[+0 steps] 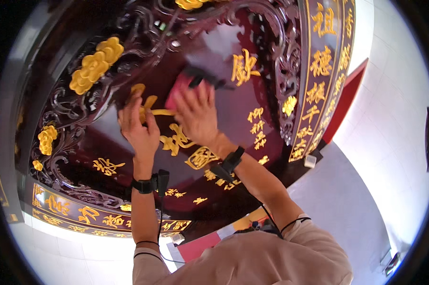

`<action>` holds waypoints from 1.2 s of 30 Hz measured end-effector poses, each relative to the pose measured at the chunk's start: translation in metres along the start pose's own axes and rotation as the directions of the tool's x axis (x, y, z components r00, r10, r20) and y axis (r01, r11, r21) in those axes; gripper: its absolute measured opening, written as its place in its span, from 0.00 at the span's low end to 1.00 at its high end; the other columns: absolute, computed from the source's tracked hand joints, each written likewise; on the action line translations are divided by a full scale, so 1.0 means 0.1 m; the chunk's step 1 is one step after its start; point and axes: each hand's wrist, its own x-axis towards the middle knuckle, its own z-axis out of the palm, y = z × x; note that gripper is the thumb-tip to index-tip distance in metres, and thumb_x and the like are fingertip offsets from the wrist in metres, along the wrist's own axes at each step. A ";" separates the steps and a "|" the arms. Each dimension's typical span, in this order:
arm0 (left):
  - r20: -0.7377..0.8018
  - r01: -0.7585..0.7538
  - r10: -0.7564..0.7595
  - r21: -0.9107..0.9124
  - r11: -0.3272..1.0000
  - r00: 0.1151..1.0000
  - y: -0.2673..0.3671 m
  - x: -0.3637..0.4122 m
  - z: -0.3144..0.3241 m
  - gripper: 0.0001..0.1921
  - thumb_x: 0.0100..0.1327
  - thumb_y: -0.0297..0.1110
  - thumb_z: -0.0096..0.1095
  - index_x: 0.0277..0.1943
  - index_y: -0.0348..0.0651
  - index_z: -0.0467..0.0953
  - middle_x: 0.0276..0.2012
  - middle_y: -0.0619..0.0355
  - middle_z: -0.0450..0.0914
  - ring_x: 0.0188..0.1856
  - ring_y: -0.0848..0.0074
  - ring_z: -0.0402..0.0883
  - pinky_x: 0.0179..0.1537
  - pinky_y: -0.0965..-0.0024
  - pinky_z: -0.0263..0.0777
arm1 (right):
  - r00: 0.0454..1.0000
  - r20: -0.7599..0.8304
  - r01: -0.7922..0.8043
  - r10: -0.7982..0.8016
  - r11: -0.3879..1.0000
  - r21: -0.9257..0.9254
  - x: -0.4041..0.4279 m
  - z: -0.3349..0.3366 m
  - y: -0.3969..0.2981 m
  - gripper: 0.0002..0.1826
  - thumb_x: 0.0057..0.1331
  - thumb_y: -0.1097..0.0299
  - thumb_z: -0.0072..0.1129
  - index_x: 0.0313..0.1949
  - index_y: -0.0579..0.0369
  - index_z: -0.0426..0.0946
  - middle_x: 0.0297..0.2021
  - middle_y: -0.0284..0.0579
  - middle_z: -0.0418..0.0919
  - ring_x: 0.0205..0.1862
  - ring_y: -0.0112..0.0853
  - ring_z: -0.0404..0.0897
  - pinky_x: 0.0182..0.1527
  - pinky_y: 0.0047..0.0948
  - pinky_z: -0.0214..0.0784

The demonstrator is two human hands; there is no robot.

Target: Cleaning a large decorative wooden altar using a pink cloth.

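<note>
Before me is a dark, glossy carved wooden panel (179, 46) with raised gold characters. My right hand (197, 113) lies on a pink cloth (175, 85) against the panel, fingers spread over it. A blurred black piece (209, 76), which I cannot name, shows at the cloth's upper edge. To its left, my left hand (138, 128) holds nothing; its fingers are apart and touch or hover at a large gold character (161, 112), partly covering it. Another gold character (175, 140) sits between and below my hands.
Carved scrollwork with gold flowers (96, 66) borders the panel. Lettered boards flank it at the right (321, 64) and lower left (82, 213). Black bands with devices (232, 160) and cables run along my forearms. Grey floor (339, 199) and a red mat (200, 245) lie below.
</note>
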 end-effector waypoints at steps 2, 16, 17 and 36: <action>-0.062 -0.040 0.046 0.100 0.994 0.997 -0.04 0.02 -0.06 0.19 0.68 0.25 0.60 0.61 0.32 0.76 0.62 0.47 0.81 0.58 0.50 0.79 0.60 0.52 0.71 | 0.998 0.059 0.037 -0.037 0.999 0.010 -0.58 0.11 -0.01 0.39 0.63 0.56 0.65 0.72 0.56 0.66 0.70 0.58 0.64 0.75 0.68 0.54 0.75 0.73 0.40; -0.035 -0.085 0.087 0.073 0.994 0.996 0.00 -0.01 0.01 0.19 0.67 0.24 0.60 0.61 0.34 0.76 0.63 0.50 0.81 0.61 0.52 0.78 0.63 0.53 0.70 | 0.950 -0.092 -0.296 0.297 0.955 0.023 -0.46 0.14 -0.09 0.39 0.68 0.53 0.60 0.73 0.60 0.64 0.74 0.63 0.57 0.77 0.73 0.44 0.75 0.75 0.33; -0.039 -0.085 0.090 0.102 0.991 0.995 -0.06 -0.01 -0.10 0.19 0.67 0.24 0.60 0.61 0.34 0.76 0.63 0.50 0.81 0.61 0.52 0.78 0.63 0.53 0.70 | 0.972 -0.018 -0.234 0.234 0.972 -0.005 -0.41 0.13 -0.09 0.39 0.69 0.52 0.59 0.74 0.59 0.63 0.74 0.62 0.57 0.78 0.72 0.44 0.75 0.75 0.34; -0.052 0.081 -0.078 0.065 0.995 0.996 -0.04 -0.84 -0.60 0.06 0.61 0.17 0.60 0.41 0.30 0.79 0.60 0.44 0.82 0.61 0.47 0.80 0.60 0.52 0.76 | 0.974 -0.219 0.019 -0.049 0.990 -0.137 0.70 0.13 -0.35 0.30 0.66 0.60 0.62 0.67 0.48 0.74 0.63 0.46 0.72 0.73 0.59 0.60 0.71 0.76 0.45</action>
